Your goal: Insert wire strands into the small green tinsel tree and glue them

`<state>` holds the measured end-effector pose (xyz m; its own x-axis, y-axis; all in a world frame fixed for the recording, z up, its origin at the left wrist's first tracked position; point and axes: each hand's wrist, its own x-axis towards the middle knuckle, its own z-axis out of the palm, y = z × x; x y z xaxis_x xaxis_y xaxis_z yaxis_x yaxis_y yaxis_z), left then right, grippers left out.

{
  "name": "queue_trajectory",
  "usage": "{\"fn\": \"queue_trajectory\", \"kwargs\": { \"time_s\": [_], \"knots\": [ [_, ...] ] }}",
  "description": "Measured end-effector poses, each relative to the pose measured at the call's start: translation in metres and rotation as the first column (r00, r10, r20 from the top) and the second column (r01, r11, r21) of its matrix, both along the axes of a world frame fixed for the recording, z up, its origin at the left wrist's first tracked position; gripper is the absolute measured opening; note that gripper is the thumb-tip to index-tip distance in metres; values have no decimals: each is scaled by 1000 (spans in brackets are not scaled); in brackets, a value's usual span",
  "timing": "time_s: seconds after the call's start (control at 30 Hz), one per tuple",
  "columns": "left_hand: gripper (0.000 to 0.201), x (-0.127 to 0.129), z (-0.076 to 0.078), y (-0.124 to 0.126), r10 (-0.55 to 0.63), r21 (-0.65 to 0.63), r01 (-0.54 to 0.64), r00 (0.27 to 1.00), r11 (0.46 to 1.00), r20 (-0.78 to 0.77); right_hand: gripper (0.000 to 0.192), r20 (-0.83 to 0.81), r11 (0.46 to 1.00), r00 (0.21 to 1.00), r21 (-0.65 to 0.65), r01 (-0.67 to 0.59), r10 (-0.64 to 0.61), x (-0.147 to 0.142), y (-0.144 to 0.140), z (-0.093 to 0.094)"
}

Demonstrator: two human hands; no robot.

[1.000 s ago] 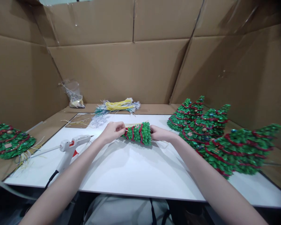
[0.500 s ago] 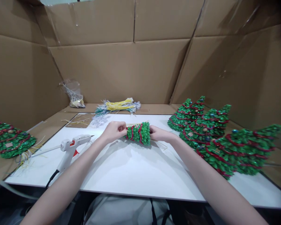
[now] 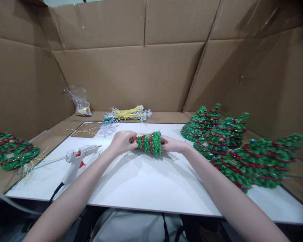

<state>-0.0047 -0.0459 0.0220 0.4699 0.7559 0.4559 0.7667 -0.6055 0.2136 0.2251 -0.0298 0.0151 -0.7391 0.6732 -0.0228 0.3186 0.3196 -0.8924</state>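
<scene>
A small green cone tree with a red garland lies on its side over the white board, held between both hands. My left hand grips its narrow end, fingers curled over the tip. Its wide base is held by my right hand. Thin yellowish wires stick out behind the tree and under my right hand.
A white glue gun with a black cord lies left of my hands. Three finished green trees lie at the right, another tree at the far left. Bundles of yellow, green and silver wires and a plastic bag sit at the back. Cardboard walls enclose the bench.
The small tree has shifted slightly in my hands, the left fingers closing further over its narrow end. Everything else is still.
</scene>
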Motion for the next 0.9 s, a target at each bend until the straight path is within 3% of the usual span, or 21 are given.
{"fn": "queue_trajectory", "kwargs": {
  "time_s": [0.27,0.4,0.6,0.9],
  "knots": [
    [9,9,-2,-3,97,133,-74,979,988,-178,52,-6,1000,1000,-11,-15,15,0,1,-1],
    [10,7,0,-4,131,139,-107,976,985,-176,52,24,999,1000,45,12,-13,1,3,-3],
    [10,-5,4,-6,37,26,-36,998,999,-44,49,19,995,999,92,41,-43,2,4,-4],
    [10,-11,2,-2,-49,-14,49,999,999,18,47,48,991,996,119,65,-71,2,3,-5]
  ]
}}
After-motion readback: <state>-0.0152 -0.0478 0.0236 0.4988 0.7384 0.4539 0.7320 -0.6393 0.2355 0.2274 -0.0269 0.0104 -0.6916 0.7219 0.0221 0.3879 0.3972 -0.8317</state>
